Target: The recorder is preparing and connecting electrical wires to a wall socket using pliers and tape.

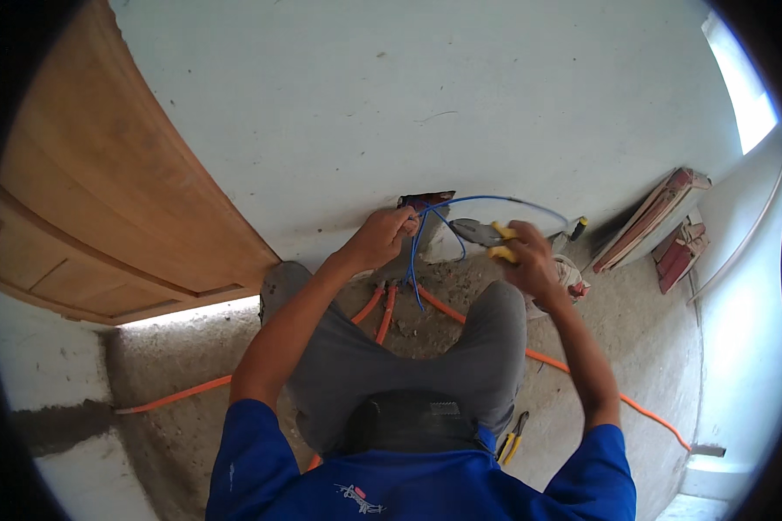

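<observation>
Blue wires [482, 198] come out of a rough opening [443, 197] low in the pale wall. My left hand [387, 234] is closed at the opening, its fingers pinching a blue wire. One wire arcs off to the right and others loop and hang down. My right hand [530, 259] grips pliers [474, 231] by their yellow handles. The jaws point left toward the wires, just right of the opening; whether they touch a wire I cannot tell.
Orange conduits [443, 304] run along the dirty floor below the opening. Another pair of yellow-handled pliers [513, 440] lies by my right hip. A wooden door [130, 191] stands at left. Reddish wooden pieces [652, 221] lean on the wall at right, beside a whitish sack [571, 276].
</observation>
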Motion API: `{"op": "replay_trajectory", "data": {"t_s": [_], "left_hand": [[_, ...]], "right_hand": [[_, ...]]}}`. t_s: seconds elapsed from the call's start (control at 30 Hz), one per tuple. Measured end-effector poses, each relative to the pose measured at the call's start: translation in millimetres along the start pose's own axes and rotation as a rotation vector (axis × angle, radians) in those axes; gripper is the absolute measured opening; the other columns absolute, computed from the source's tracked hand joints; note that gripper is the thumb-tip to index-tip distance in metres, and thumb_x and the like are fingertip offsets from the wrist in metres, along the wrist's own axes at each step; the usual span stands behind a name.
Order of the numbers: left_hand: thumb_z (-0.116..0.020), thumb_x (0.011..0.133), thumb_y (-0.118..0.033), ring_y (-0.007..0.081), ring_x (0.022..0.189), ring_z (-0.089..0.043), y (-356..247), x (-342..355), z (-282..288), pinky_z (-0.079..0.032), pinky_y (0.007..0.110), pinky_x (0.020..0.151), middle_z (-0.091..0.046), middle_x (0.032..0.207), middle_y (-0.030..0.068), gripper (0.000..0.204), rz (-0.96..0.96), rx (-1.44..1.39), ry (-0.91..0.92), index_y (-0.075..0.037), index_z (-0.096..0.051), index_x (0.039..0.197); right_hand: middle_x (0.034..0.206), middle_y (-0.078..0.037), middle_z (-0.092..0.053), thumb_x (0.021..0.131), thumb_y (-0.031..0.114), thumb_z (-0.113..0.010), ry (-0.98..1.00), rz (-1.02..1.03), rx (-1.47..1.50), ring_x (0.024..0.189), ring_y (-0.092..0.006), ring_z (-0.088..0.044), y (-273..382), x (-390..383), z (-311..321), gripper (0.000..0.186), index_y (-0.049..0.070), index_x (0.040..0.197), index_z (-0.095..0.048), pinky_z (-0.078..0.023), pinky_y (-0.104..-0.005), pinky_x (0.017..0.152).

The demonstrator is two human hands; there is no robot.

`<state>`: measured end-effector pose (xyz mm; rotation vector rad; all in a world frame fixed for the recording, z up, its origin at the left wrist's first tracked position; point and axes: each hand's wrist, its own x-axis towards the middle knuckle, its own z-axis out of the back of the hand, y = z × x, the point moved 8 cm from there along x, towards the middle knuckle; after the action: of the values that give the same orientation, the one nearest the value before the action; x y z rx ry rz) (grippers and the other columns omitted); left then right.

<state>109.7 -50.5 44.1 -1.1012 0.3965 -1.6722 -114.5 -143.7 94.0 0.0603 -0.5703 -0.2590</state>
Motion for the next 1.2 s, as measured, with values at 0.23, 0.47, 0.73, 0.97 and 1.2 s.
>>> {"op": "replay_trajectory", "data": {"t_s": [0.23,0.47,0.73,0.97,1.2], "left_hand": [[-0.047,0.081,0.014,0.0332,0.09,-0.069,12.1,-6.9,-5.2,-0.054,0.039,0.081,-0.067,0.091,0.0192,0.023,0.066,0.022,0.028,0.004,-0.051,0.101],[-0.048,0.082,0.014,0.0343,0.09,-0.069,14.0,-7.8,-6.9,-0.055,0.041,0.079,-0.068,0.092,0.0197,0.024,0.006,0.058,-0.008,0.004,-0.053,0.103],[-0.05,0.078,0.012,0.0349,0.088,-0.067,8.4,-5.7,-6.7,-0.052,0.042,0.075,-0.068,0.09,0.0175,0.028,0.018,0.085,0.028,0.001,-0.054,0.103],[-0.052,0.079,0.011,0.0356,0.086,-0.067,8.0,-6.7,-4.8,-0.052,0.043,0.074,-0.068,0.089,0.0178,0.023,-0.01,0.069,-0.025,0.001,-0.054,0.1],[-0.056,0.081,0.006,0.0344,0.086,-0.067,8.5,-9.1,-11.1,-0.052,0.043,0.072,-0.068,0.089,0.0155,0.017,-0.036,0.247,0.034,0.001,-0.054,0.097]], "right_hand": [[0.133,-0.008,-0.049,0.086,0.015,-0.061,0.135,0.243,-0.734,0.12,-0.027,-0.049,-4.9,45.7,38.7,0.024,0.003,0.107,-0.066,-0.036,-0.048,0.104],[0.139,-0.003,-0.045,0.091,0.018,-0.061,0.088,0.454,-0.774,0.13,-0.0229,-0.042,31.8,83.1,27.2,0.023,0.005,0.108,-0.067,-0.026,-0.0517,0.113],[0.132,0.0,-0.048,0.089,0.014,-0.061,0.091,0.459,-0.674,0.125,-0.0207,-0.045,41.8,94.7,19.0,0.021,0.006,0.108,-0.067,-0.026,-0.0505,0.11],[0.123,-0.002,-0.049,0.089,0.017,-0.062,0.041,0.544,-0.7,0.121,-0.0174,-0.046,50.5,100.5,24.4,0.017,0.006,0.1,-0.069,-0.031,-0.0461,0.106],[0.123,-0.011,-0.052,0.074,0.015,-0.067,0.913,0.019,-0.569,0.107,-0.0249,-0.053,34.1,78.4,2.0,0.023,-0.002,0.089,-0.07,-0.043,-0.0448,0.091]]}}
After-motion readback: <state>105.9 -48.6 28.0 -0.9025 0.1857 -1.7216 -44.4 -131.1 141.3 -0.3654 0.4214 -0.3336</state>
